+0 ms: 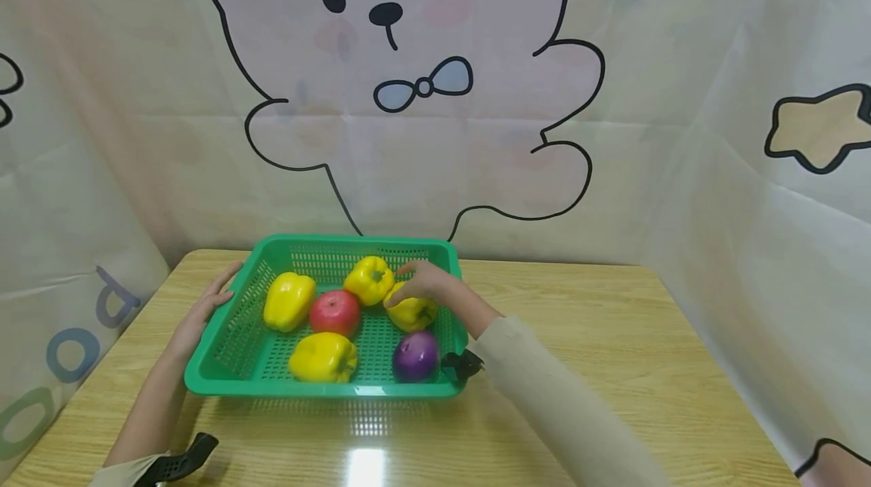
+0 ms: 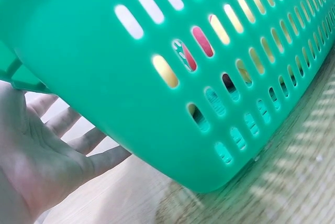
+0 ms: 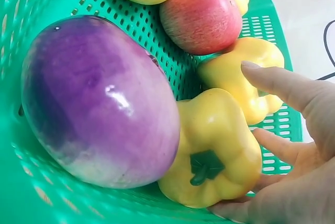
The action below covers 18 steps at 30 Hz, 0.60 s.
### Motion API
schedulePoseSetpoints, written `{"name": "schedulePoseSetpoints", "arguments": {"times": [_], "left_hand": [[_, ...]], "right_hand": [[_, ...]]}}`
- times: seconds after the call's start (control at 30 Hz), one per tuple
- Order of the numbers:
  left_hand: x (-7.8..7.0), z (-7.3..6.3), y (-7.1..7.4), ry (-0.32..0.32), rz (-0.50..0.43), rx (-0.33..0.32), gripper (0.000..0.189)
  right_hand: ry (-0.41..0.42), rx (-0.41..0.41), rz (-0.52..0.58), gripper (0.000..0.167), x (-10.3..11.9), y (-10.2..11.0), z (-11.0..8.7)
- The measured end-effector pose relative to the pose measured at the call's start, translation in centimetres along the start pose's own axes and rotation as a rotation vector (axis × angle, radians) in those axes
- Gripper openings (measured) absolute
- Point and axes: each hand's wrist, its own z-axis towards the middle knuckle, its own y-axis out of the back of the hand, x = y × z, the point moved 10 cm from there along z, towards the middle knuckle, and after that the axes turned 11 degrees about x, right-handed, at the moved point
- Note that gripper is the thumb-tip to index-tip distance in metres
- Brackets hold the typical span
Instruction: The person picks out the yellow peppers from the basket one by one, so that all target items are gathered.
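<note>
A green plastic basket [image 1: 238, 387] holds several yellow bell peppers, a red apple [image 1: 335, 313] and a glossy purple, roundish vegetable [image 3: 99, 103] that pales to white at one end. My right hand [image 1: 425, 281] reaches over the basket's right side to a yellow bell pepper [image 3: 209, 150] with a green stem. In the right wrist view, its fingers rest along the pepper's far side, and the thumb stands apart in front of another yellow pepper [image 3: 243, 80]. At the basket's left side, my left hand [image 2: 47, 156] has its fingers extended against the outer wall.
The basket stands on a light wooden table [image 1: 578, 336], near its back edge. A cloth backdrop [image 1: 646, 192] with cartoon drawings rises behind and at both sides. Inside the basket, two more yellow peppers, one at the left [image 1: 289, 302] and one at the front [image 1: 323, 357], flank the apple.
</note>
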Motion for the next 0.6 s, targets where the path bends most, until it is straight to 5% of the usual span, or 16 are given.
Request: {"name": "schedulePoseSetpoints", "arguments": {"times": [0.6], "left_hand": [[-0.1, 0.2, -0.2, -0.023, -0.026, 0.026, 0.052]], "right_hand": [[-0.043, 0.007, 0.026, 0.064, -0.8, -0.3, 0.7]]}}
